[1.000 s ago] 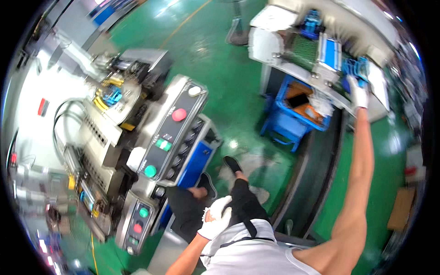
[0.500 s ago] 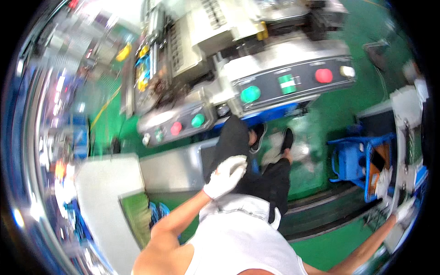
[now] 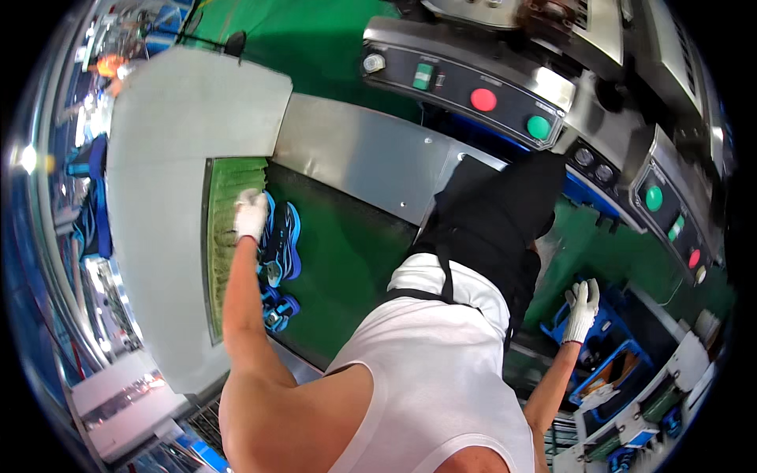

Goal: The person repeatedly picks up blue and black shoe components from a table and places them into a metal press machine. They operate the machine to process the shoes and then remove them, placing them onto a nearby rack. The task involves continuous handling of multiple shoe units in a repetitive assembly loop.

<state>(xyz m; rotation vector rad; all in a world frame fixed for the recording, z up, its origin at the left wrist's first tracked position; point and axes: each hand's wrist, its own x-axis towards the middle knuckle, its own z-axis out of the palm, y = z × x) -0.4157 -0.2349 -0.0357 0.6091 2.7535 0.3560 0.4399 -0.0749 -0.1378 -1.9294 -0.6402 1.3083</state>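
My left hand [image 3: 251,214], in a white glove, reaches out over a green conveyor belt [image 3: 347,260] and rests against the edge of a blue moulded part [image 3: 285,240]. Its fingers are curled, and whether they grip the part is hidden. A smaller blue part [image 3: 277,309] lies nearer on the belt beside my forearm. My right hand [image 3: 583,306], also gloved, hangs low at my right side with its fingers spread, just above a blue crate [image 3: 603,355]. It holds nothing.
A grey metal cover [image 3: 189,126] and a steel plate [image 3: 355,158] frame the belt. A dark control panel [image 3: 449,83] with red and green buttons stands ahead. A second panel [image 3: 666,213] is at the right. Green floor lies beyond.
The view has swung round to the belt. My left hand went from in front of my body out to the blue part. My right hand dropped from the machine to the crate.
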